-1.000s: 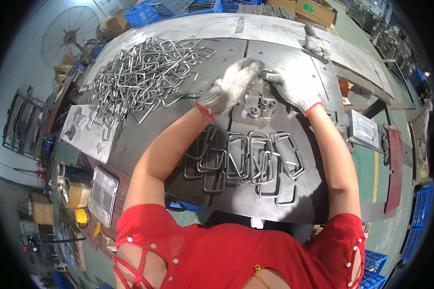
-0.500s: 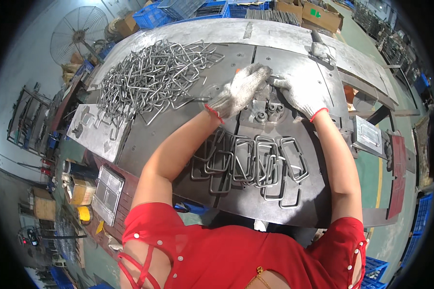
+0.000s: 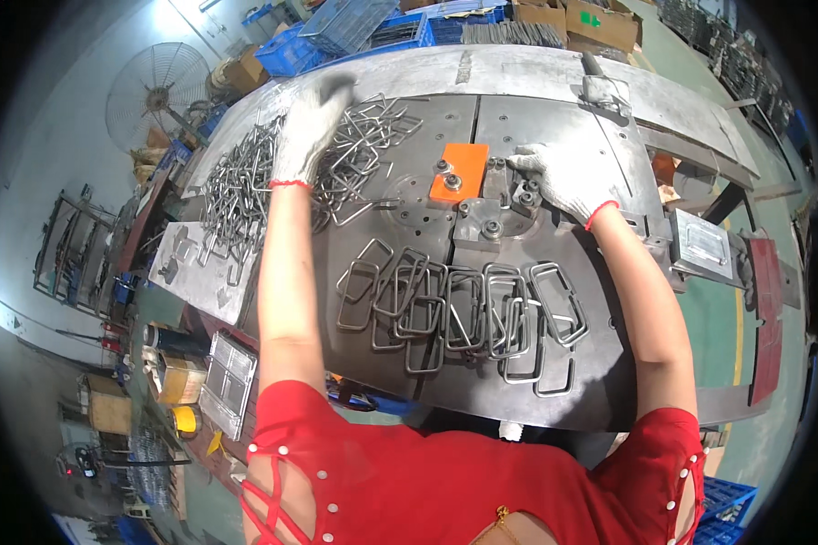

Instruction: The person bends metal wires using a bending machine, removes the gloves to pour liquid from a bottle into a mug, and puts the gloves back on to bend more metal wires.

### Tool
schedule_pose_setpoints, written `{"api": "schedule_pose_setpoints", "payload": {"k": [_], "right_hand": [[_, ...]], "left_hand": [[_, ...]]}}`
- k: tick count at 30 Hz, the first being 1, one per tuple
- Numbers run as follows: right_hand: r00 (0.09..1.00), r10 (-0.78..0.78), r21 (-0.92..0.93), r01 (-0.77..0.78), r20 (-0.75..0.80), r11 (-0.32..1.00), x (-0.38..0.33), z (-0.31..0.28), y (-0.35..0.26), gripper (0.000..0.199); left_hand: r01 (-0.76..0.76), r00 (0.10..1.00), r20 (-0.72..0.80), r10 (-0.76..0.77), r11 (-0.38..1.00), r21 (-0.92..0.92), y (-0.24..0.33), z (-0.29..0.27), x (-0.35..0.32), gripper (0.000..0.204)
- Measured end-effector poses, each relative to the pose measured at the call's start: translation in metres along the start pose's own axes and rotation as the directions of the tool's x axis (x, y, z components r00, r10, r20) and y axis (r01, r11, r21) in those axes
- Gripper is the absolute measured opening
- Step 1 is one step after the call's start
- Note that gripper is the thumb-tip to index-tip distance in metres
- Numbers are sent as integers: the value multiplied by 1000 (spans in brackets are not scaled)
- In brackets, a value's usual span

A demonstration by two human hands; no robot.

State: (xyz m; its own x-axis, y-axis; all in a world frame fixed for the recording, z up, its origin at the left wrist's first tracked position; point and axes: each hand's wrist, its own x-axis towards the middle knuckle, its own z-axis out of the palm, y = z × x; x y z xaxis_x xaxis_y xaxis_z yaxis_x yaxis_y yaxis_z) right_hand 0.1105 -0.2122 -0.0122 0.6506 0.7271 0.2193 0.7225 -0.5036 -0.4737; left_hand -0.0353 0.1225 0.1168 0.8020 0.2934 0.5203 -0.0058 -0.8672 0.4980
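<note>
My left hand (image 3: 307, 132), in a white knitted glove with a red cuff, is over a heap of bent metal rods (image 3: 236, 173). Its fingertips are smeared by motion. My right hand (image 3: 563, 177), gloved the same way, lies beside the metal bending fixture (image 3: 497, 186), one finger or thumb stretched toward its blocks; glare washes out the rest. An orange plate (image 3: 464, 171) with round bolts belongs to the fixture and has no rod visible on it. Nearer me, several rectangular bent-rod frames (image 3: 463, 309) lie overlapping on the steel table (image 3: 364, 200).
Blue crates (image 3: 286, 53) and a cardboard box (image 3: 600, 27) stand beyond the table's far edge. A grey tool with a dark handle (image 3: 606, 93) lies at the far right. A large fan (image 3: 157, 95) stands at left, and a metal panel (image 3: 700, 245) sits off the right edge.
My left hand has moved from the fixture leftward to the rod heap, uncovering the orange plate. Another bent frame lies at the left of the near group. My right hand has stayed by the fixture.
</note>
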Motion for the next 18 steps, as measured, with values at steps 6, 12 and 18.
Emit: {"api": "schedule_pose_setpoints", "payload": {"k": [6, 12, 18], "right_hand": [[999, -46, 41, 45, 2, 998, 10, 3, 9, 37], [995, -78, -24, 77, -54, 997, 10, 11, 17, 33], [994, -108, -6, 108, -11, 994, 10, 10, 16, 35]], "left_hand": [[159, 831, 309, -462, 731, 664, -51, 27, -19, 39], [-50, 958, 234, -168, 702, 710, -63, 30, -11, 33], [-14, 989, -75, 127, 587, 809, -83, 25, 1, 26]]}}
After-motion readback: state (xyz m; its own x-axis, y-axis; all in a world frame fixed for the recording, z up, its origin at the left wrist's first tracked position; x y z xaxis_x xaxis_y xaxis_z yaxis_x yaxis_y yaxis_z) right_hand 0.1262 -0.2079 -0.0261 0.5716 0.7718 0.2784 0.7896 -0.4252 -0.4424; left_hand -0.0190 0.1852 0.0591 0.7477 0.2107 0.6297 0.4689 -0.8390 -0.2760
